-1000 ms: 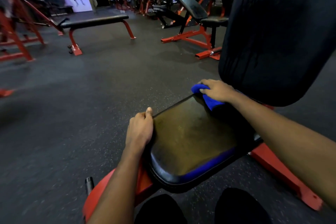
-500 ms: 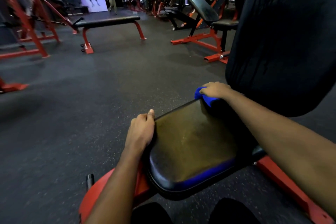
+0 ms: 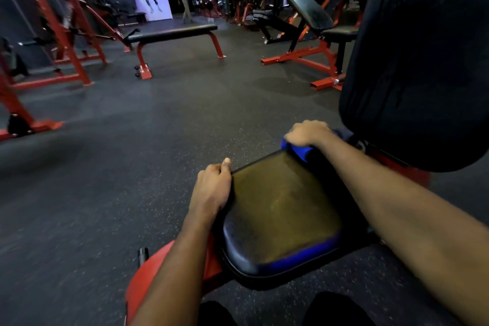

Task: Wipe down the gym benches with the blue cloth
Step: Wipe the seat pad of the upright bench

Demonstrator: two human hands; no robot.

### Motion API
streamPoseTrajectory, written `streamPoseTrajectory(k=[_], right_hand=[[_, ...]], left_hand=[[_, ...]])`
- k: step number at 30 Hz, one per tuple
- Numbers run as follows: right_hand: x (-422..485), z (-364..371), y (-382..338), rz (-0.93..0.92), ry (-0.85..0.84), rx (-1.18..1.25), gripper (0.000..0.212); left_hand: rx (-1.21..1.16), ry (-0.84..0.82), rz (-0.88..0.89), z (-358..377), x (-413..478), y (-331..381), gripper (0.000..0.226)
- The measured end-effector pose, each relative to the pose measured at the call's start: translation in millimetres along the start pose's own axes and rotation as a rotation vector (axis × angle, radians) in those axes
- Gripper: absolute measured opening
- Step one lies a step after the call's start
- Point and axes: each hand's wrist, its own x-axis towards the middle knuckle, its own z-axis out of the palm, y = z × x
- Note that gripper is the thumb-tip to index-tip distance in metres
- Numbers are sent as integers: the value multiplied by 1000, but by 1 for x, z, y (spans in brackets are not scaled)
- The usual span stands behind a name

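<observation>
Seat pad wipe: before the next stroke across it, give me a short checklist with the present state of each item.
1. Blue cloth under right hand: ok.
2. Cloth on the seat pad, at its far corner: ok.
3. Left hand gripping the pad's left edge: ok.
4. Pad surface free of objects: ok.
5. Backrest clear of the right hand: ok, apart.
6. Cloth damp: cannot tell.

A single head-worn camera looks forward and down, close over the bench seat [image 3: 280, 209], gym floor [image 3: 132, 167] beyond.
</observation>
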Motion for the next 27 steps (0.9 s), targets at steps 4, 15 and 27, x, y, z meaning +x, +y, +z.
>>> streamPoseTrajectory(k=[4, 15, 27], right_hand=[[-12, 15, -48, -244, -3, -36, 48], [-21, 9, -33, -129, 42, 21, 48], [-51, 13, -81, -210, 36, 47, 47]], left_hand=[[7, -3, -8, 0, -2, 2, 58], [106, 136, -67, -3, -14, 10, 59], [64, 144, -169, -51, -60, -81, 89]])
